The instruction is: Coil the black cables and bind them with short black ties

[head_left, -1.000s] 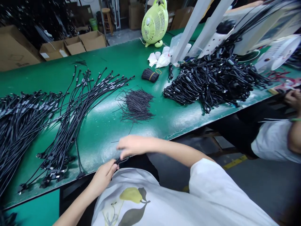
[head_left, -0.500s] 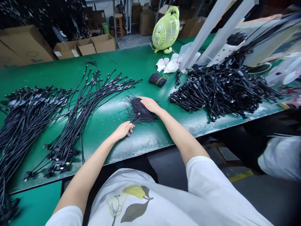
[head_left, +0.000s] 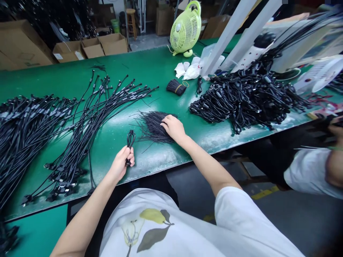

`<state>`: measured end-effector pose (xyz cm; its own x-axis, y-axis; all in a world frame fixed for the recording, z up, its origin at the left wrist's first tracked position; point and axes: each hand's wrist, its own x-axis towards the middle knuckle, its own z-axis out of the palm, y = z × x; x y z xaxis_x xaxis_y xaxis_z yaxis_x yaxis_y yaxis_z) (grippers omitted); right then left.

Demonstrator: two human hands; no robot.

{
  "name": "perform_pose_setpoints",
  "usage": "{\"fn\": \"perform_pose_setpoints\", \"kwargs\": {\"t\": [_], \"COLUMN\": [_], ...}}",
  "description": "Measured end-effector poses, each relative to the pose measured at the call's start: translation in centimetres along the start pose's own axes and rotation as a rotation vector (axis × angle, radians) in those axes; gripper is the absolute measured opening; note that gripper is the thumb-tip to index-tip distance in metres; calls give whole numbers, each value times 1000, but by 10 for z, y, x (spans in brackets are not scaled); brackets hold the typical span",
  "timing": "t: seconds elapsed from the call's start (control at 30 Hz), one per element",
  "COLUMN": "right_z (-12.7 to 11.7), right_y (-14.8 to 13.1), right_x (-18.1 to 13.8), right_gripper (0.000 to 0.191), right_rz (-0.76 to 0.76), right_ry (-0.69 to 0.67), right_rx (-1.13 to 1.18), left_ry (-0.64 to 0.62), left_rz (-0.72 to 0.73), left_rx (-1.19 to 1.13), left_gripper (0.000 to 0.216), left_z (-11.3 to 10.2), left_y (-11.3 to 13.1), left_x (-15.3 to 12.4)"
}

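My left hand (head_left: pixel 122 165) is closed around a small coiled black cable (head_left: pixel 130 140), holding it upright over the near part of the green table (head_left: pixel 160 71). My right hand (head_left: pixel 173 127) rests on a loose heap of thin black ties (head_left: pixel 152 125), fingers curled down into them; whether it has picked one up I cannot see.
Long black cables (head_left: pixel 80 121) lie fanned out at the left. A big pile of coiled cables (head_left: pixel 246 96) sits at the right, a banded tie bundle (head_left: pixel 175 86) and a green fan (head_left: pixel 185 28) behind. Another person's white sleeve (head_left: pixel 308 171) shows at the right edge. Cardboard boxes (head_left: pixel 88 48) stand beyond the table.
My left hand has drawn back from the tie heap and lifted the coiled cable upright. My right hand stays on the ties, slightly nearer.
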<state>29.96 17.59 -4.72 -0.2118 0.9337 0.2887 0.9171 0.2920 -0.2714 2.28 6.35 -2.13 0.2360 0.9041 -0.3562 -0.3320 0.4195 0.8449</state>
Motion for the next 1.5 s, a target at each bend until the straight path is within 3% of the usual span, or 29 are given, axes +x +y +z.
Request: {"fn": "perform_pose_setpoints", "kwargs": {"t": [0.2, 0.3, 0.57, 0.77, 0.93, 1.03, 1.1, 1.17, 1.23, 1.37, 1.5], "right_z": [-12, -22, -30, -29, -23, -20, -19, -20, -26, -44, -50], "right_y": [-10, -11, -23, -73, -129, -148, -153, -155, -156, -163, -170], "right_x": [2, -2, -15, -39, -71, -82, -79, -71, -61, -46, -45], "right_gripper": [29, 30, 27, 16, 14, 17, 21, 25, 26, 29, 29], "right_rz": [31, 59, 120, 63, -178, -394, -646, -898, -1065, -1229, -1288], "right_ry": [124, 187, 362, 344, -34, 33, 129, 132, 46, -150, -187], "right_rx": [-238, -231, 9, 408, 694, 458, 223, 65, 19, 24, -117], "left_ry": [32, 28, -9, -63, -70, 36, 88, 78, 6, -141, -121], "left_rz": [-11, -30, -58, -7, 44, 104, 129, 106, 44, -80, -166], "left_rx": [-22, -34, -35, -123, -99, 113, 319, 472, 517, 372, 216], "left_gripper": [38, 38, 39, 48, 58, 51, 47, 45, 42, 30, 30], "left_z": [5, 4, 7, 15, 15, 7, 0, -6, -9, -11, -14], "left_y": [2, 3, 0, 1, 2, -3, -6, -7, -4, 0, -2], "left_x": [-23, -30, -40, -40, -34, -30, -29, -31, -35, -46, -47]}}
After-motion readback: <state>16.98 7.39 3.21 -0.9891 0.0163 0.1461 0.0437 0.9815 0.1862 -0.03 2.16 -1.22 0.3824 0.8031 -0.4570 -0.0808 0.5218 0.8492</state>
